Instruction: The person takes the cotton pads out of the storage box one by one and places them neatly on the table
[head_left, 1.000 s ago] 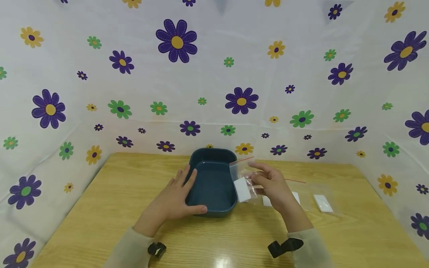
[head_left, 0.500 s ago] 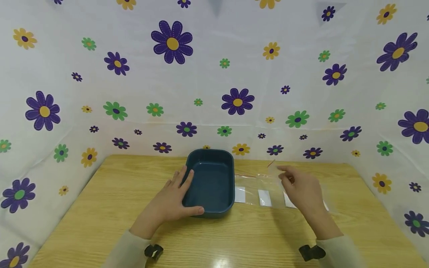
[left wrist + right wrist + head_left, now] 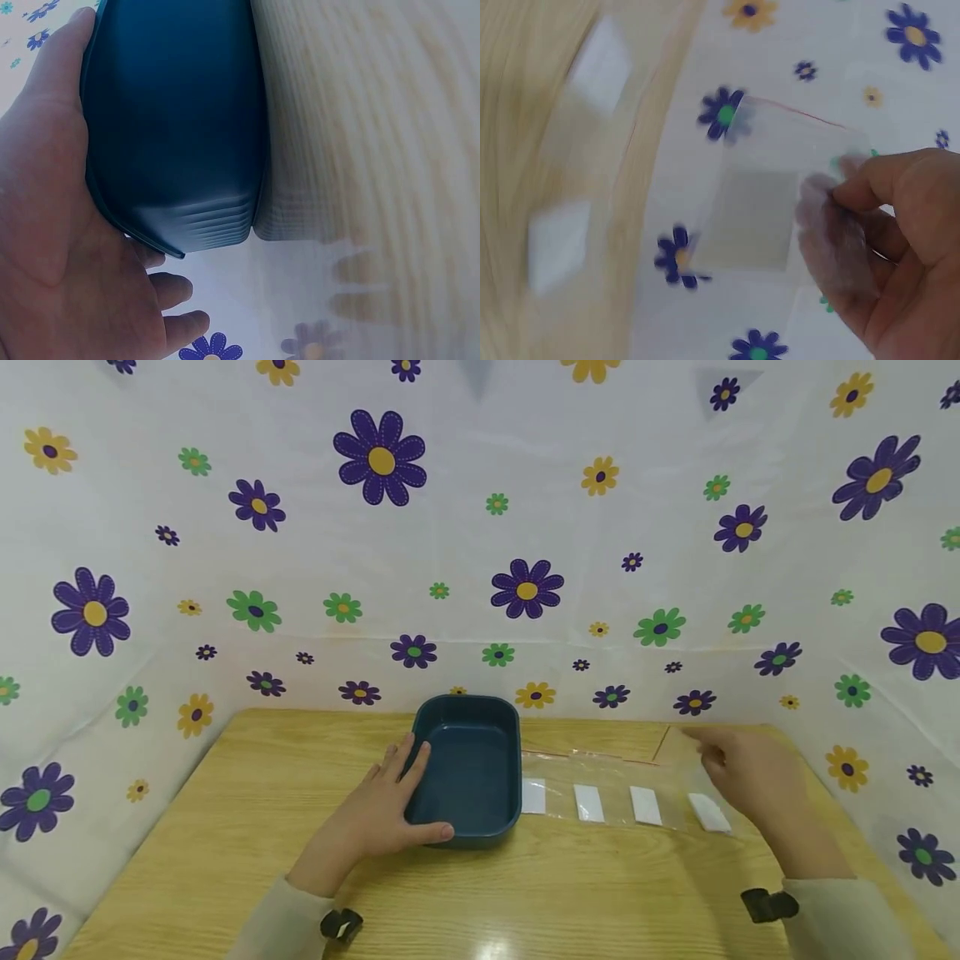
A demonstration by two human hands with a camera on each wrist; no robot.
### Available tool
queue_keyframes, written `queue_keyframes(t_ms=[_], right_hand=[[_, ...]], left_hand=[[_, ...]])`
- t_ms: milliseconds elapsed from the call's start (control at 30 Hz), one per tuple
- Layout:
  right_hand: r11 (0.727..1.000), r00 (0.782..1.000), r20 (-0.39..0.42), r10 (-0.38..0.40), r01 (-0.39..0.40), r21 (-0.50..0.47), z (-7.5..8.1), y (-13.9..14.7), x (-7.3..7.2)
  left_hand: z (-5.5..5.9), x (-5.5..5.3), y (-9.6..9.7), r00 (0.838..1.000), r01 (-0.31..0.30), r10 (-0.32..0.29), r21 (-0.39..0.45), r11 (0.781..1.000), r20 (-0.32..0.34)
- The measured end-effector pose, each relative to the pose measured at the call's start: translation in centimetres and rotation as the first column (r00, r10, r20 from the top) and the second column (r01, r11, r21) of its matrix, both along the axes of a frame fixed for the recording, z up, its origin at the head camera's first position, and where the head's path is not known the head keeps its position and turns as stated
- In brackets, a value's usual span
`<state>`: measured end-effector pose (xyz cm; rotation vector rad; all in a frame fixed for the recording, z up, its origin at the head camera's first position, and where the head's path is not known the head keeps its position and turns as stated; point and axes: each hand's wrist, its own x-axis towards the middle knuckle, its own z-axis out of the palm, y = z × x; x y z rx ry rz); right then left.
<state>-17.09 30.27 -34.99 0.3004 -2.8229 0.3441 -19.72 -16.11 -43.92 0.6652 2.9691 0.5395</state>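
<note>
A dark blue rectangular tray (image 3: 474, 777) stands at the table's middle. My left hand (image 3: 386, 814) rests on its left rim with fingers stretched; the left wrist view shows the palm against the wall of the tray. My right hand (image 3: 750, 777), well to the right, pinches a clear zip bag (image 3: 757, 217) between thumb and fingers. A pale flat rectangular piece shows inside that bag, and a red line runs along its seal. Between tray and right hand, more such bags lie in a row: the first bag (image 3: 534, 796), the second bag (image 3: 589, 803) and the third bag (image 3: 646, 806).
The wooden table (image 3: 570, 893) extends in front of the tray and to both sides. Behind it hangs a white cloth (image 3: 450, 527) with printed flowers, close to the tray's far edge. A black strap (image 3: 768, 906) sits on the right sleeve.
The right hand has moved right, from a bag held up by the tray's right edge to the rightmost bag. A bag now lies beside the tray. The left hand has stayed put.
</note>
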Motion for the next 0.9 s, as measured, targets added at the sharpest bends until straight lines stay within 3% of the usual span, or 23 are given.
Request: queue_keyframes(t_ms=[100,200,300,433,500,567,900], right_hand=[[0.993,0.998,0.022,-0.056,0.058,-0.107,-0.2,0.7,0.0],[0.951,0.993,0.102,-0.062,0.09,-0.295,-0.6,1.2,0.1],[0.843,0.974,0.225,-0.039,0.153,-0.516,-1.3,2.0,0.1],[0.682,0.938,0.345,0.01,0.246,-0.689,-2.5,3.4,0.1],[0.631,0.928,0.373,0.025,0.275,-0.726,-3.0,4.1,0.2],[0.597,0.921,0.388,0.029,0.295,-0.746,-3.4,4.8,0.3],[0.482,0.887,0.458,-0.06,0.427,-0.765,-4.1,7.2,0.6]], left_hand=[[0.0,0.0,-0.1,1.0,-0.007,0.007,-0.001,1.0,-0.006],[0.1,0.1,-0.1,1.0,-0.01,0.009,-0.005,1.0,-0.008],[0.1,0.1,-0.2,1.0,-0.007,0.007,-0.01,1.0,-0.007],[0.2,0.2,-0.1,1.0,-0.003,0.003,-0.006,1.0,-0.008],[0.2,0.2,-0.1,1.0,-0.005,0.005,-0.003,1.0,-0.008],[0.2,0.2,-0.1,1.0,-0.007,0.007,-0.004,1.0,-0.009],[0.2,0.2,-0.1,1.0,-0.009,0.009,-0.001,1.0,-0.014]])
